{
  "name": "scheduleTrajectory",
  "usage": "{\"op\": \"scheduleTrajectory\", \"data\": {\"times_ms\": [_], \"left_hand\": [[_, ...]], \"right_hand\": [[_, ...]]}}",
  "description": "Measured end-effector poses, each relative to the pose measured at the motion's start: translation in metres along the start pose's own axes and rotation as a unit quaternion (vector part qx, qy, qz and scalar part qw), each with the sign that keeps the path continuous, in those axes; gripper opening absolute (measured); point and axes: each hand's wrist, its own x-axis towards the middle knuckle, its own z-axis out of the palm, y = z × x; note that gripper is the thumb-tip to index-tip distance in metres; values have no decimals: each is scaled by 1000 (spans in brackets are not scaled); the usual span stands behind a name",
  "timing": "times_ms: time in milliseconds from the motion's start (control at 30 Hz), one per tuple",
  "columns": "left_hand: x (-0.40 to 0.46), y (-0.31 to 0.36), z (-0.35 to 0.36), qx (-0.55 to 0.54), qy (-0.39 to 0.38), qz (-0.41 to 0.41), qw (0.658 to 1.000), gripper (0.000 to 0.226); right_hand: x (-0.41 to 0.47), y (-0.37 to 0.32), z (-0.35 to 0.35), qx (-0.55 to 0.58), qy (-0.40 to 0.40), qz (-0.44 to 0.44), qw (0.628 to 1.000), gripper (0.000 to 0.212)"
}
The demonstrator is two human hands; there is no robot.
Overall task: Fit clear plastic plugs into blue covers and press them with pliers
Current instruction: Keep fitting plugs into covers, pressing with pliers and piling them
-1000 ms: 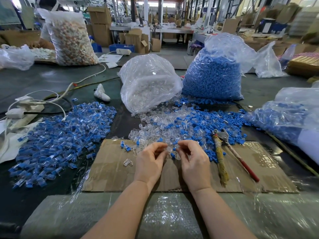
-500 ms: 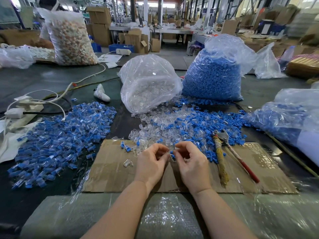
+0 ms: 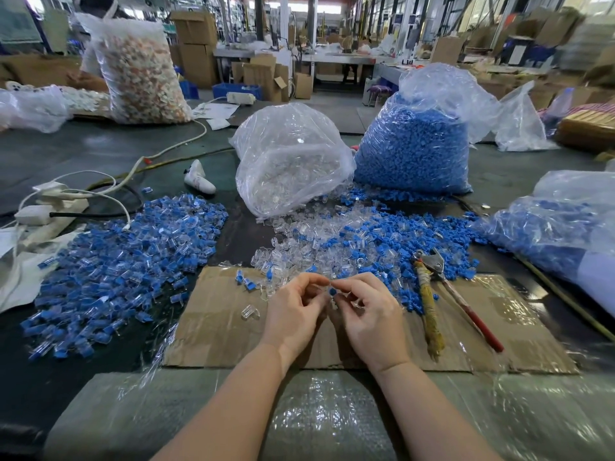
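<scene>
Both hands, the left hand (image 3: 293,314) and right hand (image 3: 369,321), pinch one blue cover (image 3: 332,291) between them over the cardboard (image 3: 213,327). A finished pile (image 3: 123,261) sits left (many loose parts remain), and the pliers (image 3: 446,294) lie unused beside them.

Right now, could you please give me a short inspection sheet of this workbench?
Surface: dark table; cardboard sheet under the hands.
Job's things: blue cover pinched between both hands; pliers lying unused on the cardboard; loose mixed parts; assembled pile at left.
Clutter: bag of clear plugs, bag of blue covers, third bag at right.
Grippers: left hand and right hand both pinching small parts.
Cables: white cords and power strip at left.
Surroundings: stacked cardboard boxes, further benches.
</scene>
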Motion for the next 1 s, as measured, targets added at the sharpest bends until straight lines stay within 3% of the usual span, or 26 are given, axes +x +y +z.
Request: {"op": "scheduleTrajectory", "data": {"times_ms": [300, 433, 533, 633, 700, 833, 1000], "left_hand": [[3, 2, 1, -8, 9, -9, 1000, 10], [4, 1, 0, -42, 7, -24, 999, 14], [5, -1, 0, -42, 5, -22, 999, 17], [7, -1, 2, -39, 4, -20, 999, 18], [8, 0, 2, -38, 4, -20, 999, 17], [10, 2, 3, -39, 5, -23, 999, 17], [11, 4, 1, -33, 2, -29, 999, 12]], "right_hand": [[3, -1, -2, -32, -33, -7, 999, 10], [11, 3, -16, -97, 33, 44, 994, 19], [19, 14, -39, -218, 51, 185, 957, 34], [24, 25, -58, -359, -77, 355, 860, 48], [25, 32, -64, -360, -151, 413, 823, 64], [28, 37, -69, -327, -175, 433, 821, 67], [32, 30, -70, -364, -157, 411, 821, 45]]}}
